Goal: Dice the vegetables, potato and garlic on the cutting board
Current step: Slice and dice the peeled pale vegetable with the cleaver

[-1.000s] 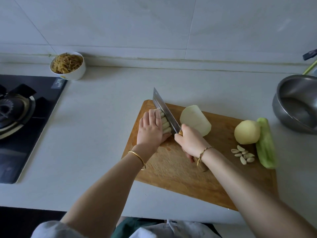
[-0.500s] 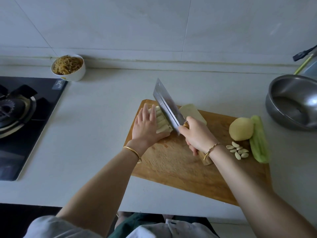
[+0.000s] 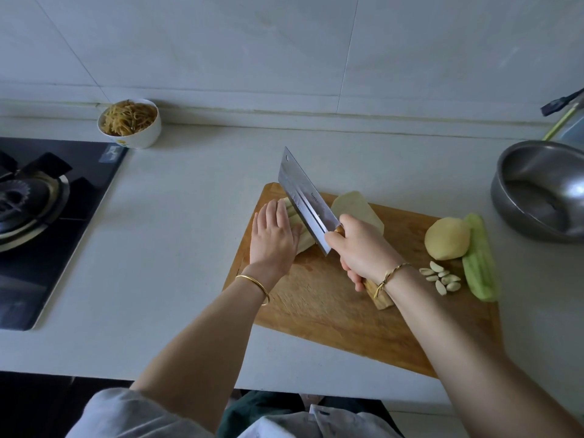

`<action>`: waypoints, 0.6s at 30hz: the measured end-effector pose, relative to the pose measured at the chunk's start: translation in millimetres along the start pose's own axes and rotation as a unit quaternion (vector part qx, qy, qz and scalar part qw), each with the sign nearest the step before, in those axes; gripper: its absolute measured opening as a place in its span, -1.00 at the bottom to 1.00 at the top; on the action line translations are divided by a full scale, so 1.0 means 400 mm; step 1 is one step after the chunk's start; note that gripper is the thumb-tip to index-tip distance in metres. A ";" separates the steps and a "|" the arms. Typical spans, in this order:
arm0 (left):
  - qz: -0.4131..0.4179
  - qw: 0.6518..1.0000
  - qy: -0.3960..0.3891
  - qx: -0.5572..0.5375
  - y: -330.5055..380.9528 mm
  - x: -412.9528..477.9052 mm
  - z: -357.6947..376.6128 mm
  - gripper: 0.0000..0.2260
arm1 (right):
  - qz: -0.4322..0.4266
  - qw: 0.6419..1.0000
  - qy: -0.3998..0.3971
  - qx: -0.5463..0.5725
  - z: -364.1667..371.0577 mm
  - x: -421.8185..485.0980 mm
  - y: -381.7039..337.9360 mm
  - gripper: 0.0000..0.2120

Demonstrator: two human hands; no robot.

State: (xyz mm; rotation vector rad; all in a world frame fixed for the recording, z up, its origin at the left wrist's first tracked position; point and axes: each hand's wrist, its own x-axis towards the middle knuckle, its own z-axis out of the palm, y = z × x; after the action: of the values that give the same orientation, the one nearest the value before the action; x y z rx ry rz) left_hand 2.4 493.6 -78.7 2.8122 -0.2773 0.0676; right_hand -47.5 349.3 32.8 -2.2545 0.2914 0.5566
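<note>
cleaver (image 3: 303,197) points away, leftward

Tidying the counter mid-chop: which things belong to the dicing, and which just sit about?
Dicing: cleaver, board, pale strips, pale chunk, potato, garlic, green vegetable.
Idle: noodle bowl, steel bowl, stove.

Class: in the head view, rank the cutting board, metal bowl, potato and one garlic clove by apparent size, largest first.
1. Cutting board
2. Metal bowl, partly cut off by the frame
3. Potato
4. Garlic clove
</note>
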 end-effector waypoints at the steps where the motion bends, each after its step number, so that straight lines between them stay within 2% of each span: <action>1: 0.000 1.000 0.007 -0.003 0.001 -0.002 0.001 -0.52 | 0.003 1.000 -0.003 -0.008 0.000 0.000 -0.004 -0.88; 6: 0.005 0.999 0.037 -0.005 0.002 -0.007 0.013 -0.55 | 0.008 0.999 -0.026 -0.029 -0.010 0.014 -0.050 -0.87; 18: 0.013 0.999 0.035 -0.015 -0.006 -0.003 0.030 -0.52 | 0.047 0.995 -0.087 -0.024 -0.004 0.059 -0.059 -0.86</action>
State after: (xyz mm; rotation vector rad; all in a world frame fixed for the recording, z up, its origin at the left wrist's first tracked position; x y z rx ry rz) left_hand 1.9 492.1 -90.9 2.7695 -0.2954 0.1653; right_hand -17.6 363.2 37.4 -2.2283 0.2995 0.8126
